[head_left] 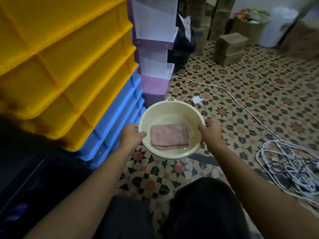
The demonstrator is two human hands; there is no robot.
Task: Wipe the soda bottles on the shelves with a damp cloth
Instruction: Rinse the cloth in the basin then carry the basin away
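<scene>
Yellow crates (pixel 65 54) are stacked at the far left on top of blue crates (pixel 117 121), with purple and white drawers (pixel 155 44) just beside them. Next comes the left hand (pixel 132 135), its fingers curled round the rim of a cream basin (pixel 170 156), thumb inside the edge. A folded pink cloth (pixel 170 136) lies flat in shallow water at the basin's bottom. The right hand (pixel 209 131) grips the opposite rim the same way, so the basin is held above the patterned tile floor (pixel 259 94). Further right, a white cable (pixel 241 104) runs toward a tangle of cords (pixel 290 163), and cardboard boxes (pixel 230 47) sit near the back.

No shelves or soda bottles are in view, so the wiping looks not yet begun. The cloth is soaking; wringing it, reaching the shelves and wiping every bottle all seem left to do.
</scene>
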